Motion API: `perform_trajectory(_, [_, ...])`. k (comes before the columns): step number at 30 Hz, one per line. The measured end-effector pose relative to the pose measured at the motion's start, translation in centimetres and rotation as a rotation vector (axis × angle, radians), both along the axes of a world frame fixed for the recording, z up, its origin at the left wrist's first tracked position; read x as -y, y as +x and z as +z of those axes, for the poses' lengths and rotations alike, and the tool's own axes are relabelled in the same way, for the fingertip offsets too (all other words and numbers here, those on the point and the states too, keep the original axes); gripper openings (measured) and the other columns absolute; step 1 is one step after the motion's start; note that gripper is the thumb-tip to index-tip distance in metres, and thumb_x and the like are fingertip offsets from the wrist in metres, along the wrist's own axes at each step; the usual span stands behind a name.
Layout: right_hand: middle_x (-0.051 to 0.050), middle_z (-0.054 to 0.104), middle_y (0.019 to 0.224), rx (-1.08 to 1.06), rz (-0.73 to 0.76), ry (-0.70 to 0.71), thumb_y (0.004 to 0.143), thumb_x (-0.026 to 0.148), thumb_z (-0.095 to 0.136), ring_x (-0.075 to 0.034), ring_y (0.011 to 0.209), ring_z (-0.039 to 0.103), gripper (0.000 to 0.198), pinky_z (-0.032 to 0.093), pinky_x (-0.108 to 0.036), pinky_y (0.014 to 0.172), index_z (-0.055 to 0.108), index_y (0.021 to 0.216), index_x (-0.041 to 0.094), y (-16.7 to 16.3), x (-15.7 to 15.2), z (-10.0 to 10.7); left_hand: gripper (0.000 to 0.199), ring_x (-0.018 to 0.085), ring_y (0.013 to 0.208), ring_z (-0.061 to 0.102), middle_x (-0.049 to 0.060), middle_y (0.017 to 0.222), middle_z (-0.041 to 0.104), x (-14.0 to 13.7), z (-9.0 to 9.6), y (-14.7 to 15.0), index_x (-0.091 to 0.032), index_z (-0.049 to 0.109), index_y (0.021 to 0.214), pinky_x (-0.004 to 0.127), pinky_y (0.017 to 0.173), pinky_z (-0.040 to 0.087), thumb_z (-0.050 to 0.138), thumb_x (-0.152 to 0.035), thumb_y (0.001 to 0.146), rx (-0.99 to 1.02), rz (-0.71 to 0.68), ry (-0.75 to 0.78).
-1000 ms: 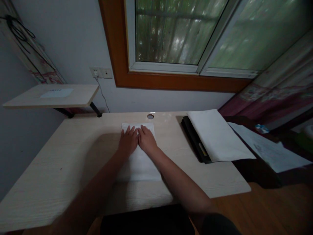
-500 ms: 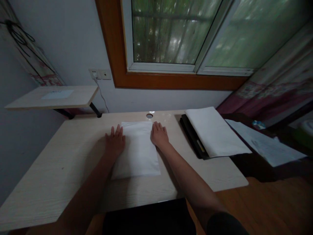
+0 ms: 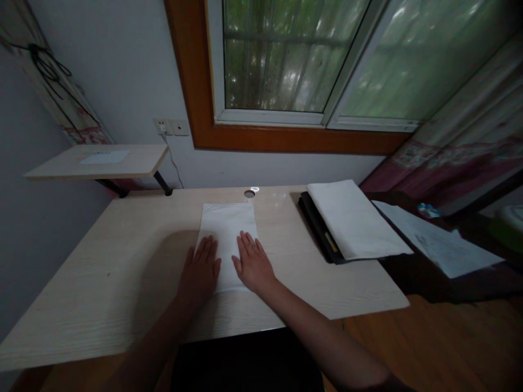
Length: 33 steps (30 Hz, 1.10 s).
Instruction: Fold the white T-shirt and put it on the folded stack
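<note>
A white rectangular sheet [image 3: 227,218] lies flat on the pale wood-grain desk [image 3: 106,305]; whether it is paper or thin cloth I cannot tell. Over its lower left edge rests my left hand [image 3: 201,267], palm down with the fingers stretched out. My right hand [image 3: 254,264] lies flat on the lower right side, its thumb apart from the other fingers. Neither hand grips anything. Both hide parts of the sheet's sides, while its upper half shows between and beyond them.
On the right, a large white sheet [image 3: 355,218] covers most of a black folder-like case [image 3: 321,228]. A paper [image 3: 437,239] lies on a dark surface beyond the desk's right edge. A raised shelf [image 3: 139,163] stands at the back left. The desk has a cable hole [image 3: 249,194].
Both hands have slid from the sheet's upper corners down toward its lower half, staying flat. The sheet stays in place on the desk. The view has shifted slightly.
</note>
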State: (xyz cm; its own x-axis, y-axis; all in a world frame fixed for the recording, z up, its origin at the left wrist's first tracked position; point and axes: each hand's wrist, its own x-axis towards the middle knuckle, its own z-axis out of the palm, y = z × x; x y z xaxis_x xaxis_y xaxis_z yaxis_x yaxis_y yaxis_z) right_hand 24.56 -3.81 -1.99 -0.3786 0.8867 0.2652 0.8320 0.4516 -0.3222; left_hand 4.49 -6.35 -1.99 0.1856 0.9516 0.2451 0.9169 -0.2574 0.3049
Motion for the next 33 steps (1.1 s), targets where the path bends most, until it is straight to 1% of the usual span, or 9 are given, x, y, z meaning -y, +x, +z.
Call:
perform_trajectory(7, [-0.013, 0.028, 0.165, 0.02, -0.078, -0.004, 0.105, 0.038, 0.043, -0.032, 0.155, 0.022, 0.058, 0.018, -0.058, 0.126, 0.038, 0.159, 0.015, 4.4, 0.0, -0.2, 0.059, 0.032, 0.157, 0.021, 0.006, 0.167, 0.031, 1.6, -0.5, -2.8, -0.027, 0.035, 0.16, 0.059, 0.127, 0.012, 0.037, -0.039, 0.102, -0.022, 0.032, -0.043])
perform_trajectory(10, [-0.012, 0.031, 0.164, 0.034, -0.11, -0.012, 0.105, 0.036, 0.042, -0.034, 0.155, 0.02, 0.056, 0.015, -0.061, 0.125, 0.042, 0.157, 0.015, 6.5, -0.1, -0.1, 0.056, 0.034, 0.156, 0.021, 0.006, 0.165, 0.035, 1.9, -0.2, -3.4, -0.028, 0.041, 0.156, 0.063, 0.125, 0.012, 0.037, -0.039, 0.102, -0.002, 0.022, -0.072])
perform_trajectory(12, [-0.013, 0.033, 0.163, 0.031, -0.118, -0.017, 0.106, 0.034, 0.041, -0.034, 0.155, 0.021, 0.053, 0.016, -0.061, 0.125, 0.045, 0.155, 0.014, 7.3, -0.6, 0.3, 0.052, 0.034, 0.156, 0.021, 0.006, 0.162, 0.041, 1.4, 0.4, -3.4, -0.029, 0.049, 0.151, 0.064, 0.125, 0.009, 0.038, -0.037, 0.101, 0.01, 0.024, -0.058])
perform_trajectory(15, [-0.012, 0.037, 0.161, -0.008, -0.107, 0.015, 0.105, 0.026, 0.037, -0.03, 0.155, 0.023, 0.049, 0.02, -0.056, 0.126, 0.049, 0.152, 0.014, 7.0, -2.2, 1.1, 0.049, 0.032, 0.156, 0.023, 0.006, 0.16, 0.045, -0.4, 1.6, -2.5, -0.03, 0.056, 0.145, 0.062, 0.126, 0.009, 0.039, -0.033, 0.1, 0.032, -0.007, -0.006])
perform_trajectory(18, [-0.012, 0.038, 0.162, -0.05, -0.028, 0.055, 0.104, 0.022, 0.038, -0.026, 0.155, 0.023, 0.049, 0.024, -0.049, 0.126, 0.051, 0.15, 0.012, 4.7, -4.9, 1.6, 0.051, 0.031, 0.155, 0.026, 0.006, 0.163, 0.039, -3.5, 2.5, -0.7, -0.029, 0.054, 0.147, 0.059, 0.127, 0.01, 0.041, -0.026, 0.098, 0.058, -0.062, 0.026])
perform_trajectory(21, [-0.014, 0.034, 0.163, -0.038, 0.064, 0.054, 0.103, 0.022, 0.04, -0.024, 0.155, 0.023, 0.05, 0.025, -0.045, 0.126, 0.047, 0.152, 0.011, 1.5, -8.2, 1.5, 0.053, 0.035, 0.154, 0.029, 0.012, 0.162, 0.041, -7.3, 2.5, 1.1, -0.022, 0.055, 0.146, 0.063, 0.126, 0.011, 0.043, -0.019, 0.094, 0.072, -0.106, 0.024])
perform_trajectory(25, [-0.012, 0.035, 0.163, 0.034, 0.126, 0.006, 0.103, 0.02, 0.042, -0.023, 0.154, 0.026, 0.05, 0.024, -0.043, 0.126, 0.047, 0.152, 0.011, -1.8, -11.9, 1.1, 0.05, 0.037, 0.152, 0.033, 0.016, 0.161, 0.041, -11.7, 2.0, 2.1, -0.017, 0.056, 0.144, 0.063, 0.124, 0.014, 0.044, -0.025, 0.097, 0.046, -0.04, -0.01])
perform_trajectory(28, [-0.013, 0.031, 0.165, 0.076, 0.102, -0.016, 0.106, 0.029, 0.043, -0.025, 0.154, 0.027, 0.05, 0.022, -0.046, 0.126, 0.045, 0.153, 0.012, -2.4, -13.4, 0.8, 0.05, 0.035, 0.152, 0.033, 0.016, 0.161, 0.041, -13.4, 1.4, 1.6, -0.018, 0.055, 0.145, 0.062, 0.124, 0.014, 0.044, -0.028, 0.097, 0.078, -0.017, 0.0])
perform_trajectory(33, [-0.013, 0.025, 0.166, 0.114, -0.014, -0.039, 0.108, 0.043, 0.04, -0.027, 0.155, 0.021, 0.059, 0.017, -0.05, 0.126, 0.037, 0.158, 0.012, -0.8, -14.4, 0.4, 0.051, 0.032, 0.153, 0.031, 0.017, 0.161, 0.041, -14.1, 0.1, 0.0, -0.019, 0.053, 0.146, 0.059, 0.125, 0.015, 0.046, -0.03, 0.097, 0.143, 0.029, 0.033])
